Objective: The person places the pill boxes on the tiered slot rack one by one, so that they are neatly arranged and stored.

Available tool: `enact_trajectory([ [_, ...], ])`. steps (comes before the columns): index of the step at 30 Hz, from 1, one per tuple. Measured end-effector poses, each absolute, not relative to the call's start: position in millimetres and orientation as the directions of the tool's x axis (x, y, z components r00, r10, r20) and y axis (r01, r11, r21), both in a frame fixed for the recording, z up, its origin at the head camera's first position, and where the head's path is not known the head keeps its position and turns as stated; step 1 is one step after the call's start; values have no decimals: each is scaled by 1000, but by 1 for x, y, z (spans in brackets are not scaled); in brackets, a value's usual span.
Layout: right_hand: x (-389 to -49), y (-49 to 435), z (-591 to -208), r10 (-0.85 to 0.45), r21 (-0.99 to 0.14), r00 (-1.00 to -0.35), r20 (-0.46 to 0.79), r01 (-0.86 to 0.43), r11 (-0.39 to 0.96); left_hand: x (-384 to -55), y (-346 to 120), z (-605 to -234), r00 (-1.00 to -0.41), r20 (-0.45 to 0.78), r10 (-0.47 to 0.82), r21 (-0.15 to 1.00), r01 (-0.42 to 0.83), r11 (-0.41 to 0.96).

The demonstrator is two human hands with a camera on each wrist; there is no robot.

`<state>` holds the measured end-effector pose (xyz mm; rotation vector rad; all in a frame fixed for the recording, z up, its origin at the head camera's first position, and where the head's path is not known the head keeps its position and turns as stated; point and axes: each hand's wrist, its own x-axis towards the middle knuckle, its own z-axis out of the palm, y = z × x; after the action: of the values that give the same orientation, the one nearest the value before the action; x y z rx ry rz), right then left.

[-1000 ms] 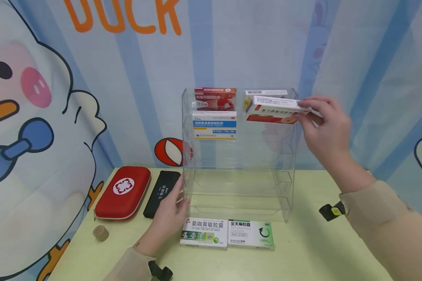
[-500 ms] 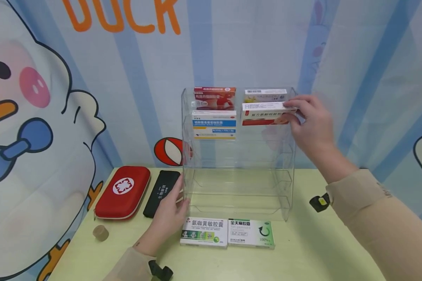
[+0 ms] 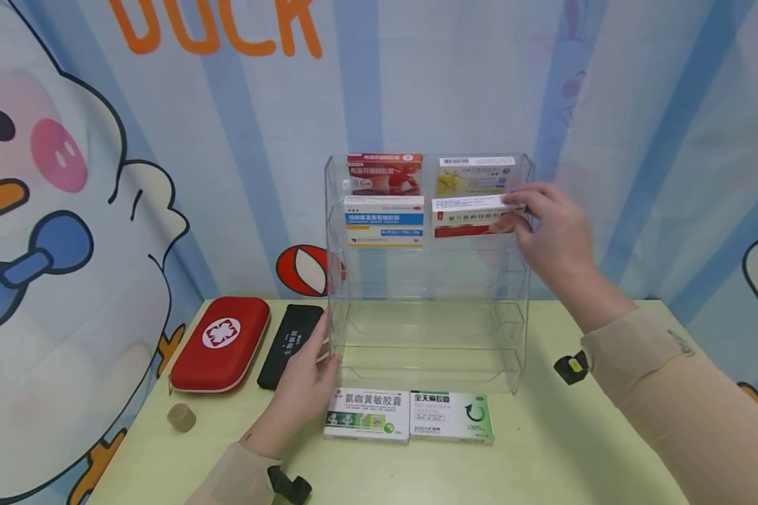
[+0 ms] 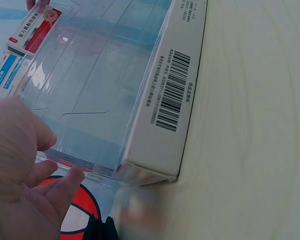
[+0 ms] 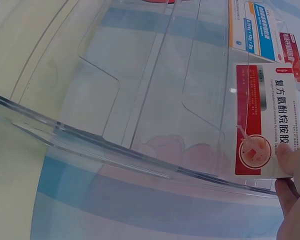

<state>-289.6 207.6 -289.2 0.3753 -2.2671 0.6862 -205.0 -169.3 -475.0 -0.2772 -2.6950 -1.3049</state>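
Head: right hand (image 3: 552, 228), right of center, pinches the right end of the red-white box (image 3: 464, 216) between thumb and fingers. Box sits upper center-right, face forward, at the clear rack (image 3: 432, 330); can't tell if it rests on the tier. Left of it in the rack: blue-white box (image 3: 384, 224); above that, red box (image 3: 385, 175); above the held one, yellow box (image 3: 474, 181). Left hand (image 3: 306, 379), lower center-left, grips the rack's left side. Bottom center on the table (image 3: 556, 456), side by side: white box (image 3: 368, 415), arrow box (image 3: 451, 419). Lower left: red case (image 3: 221, 344), black case (image 3: 287, 347), cork (image 3: 181, 419). Patterned curtain (image 3: 410, 84) behind.

Left wrist: left hand at lower left, thumb and fingers either side of the rack edge. Red-white box upper left, fingertips at its top end. Barcoded box side right of center, just beside the rack.

Right wrist: right hand at lower right, thumb on the red-white box's face, fingers behind. Blue-white and red boxes upper right; rack crosses the frame.
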Motion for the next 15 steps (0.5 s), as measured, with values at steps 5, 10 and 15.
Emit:
enact_trajectory([
  [5,-290,207,-289,-89,-339,-729,679,-419,842,-205,-169,-474,-972,205,115,765,232,601],
  [10,-290,206,-288,-107,-326,-755,647,-401,856,-204,-169,-473,-973,203,110,768,227,599],
  [15,-287,205,-288,-126,-293,-785,607,-369,882,-204,-169,-474,-971,210,117,767,238,595],
])
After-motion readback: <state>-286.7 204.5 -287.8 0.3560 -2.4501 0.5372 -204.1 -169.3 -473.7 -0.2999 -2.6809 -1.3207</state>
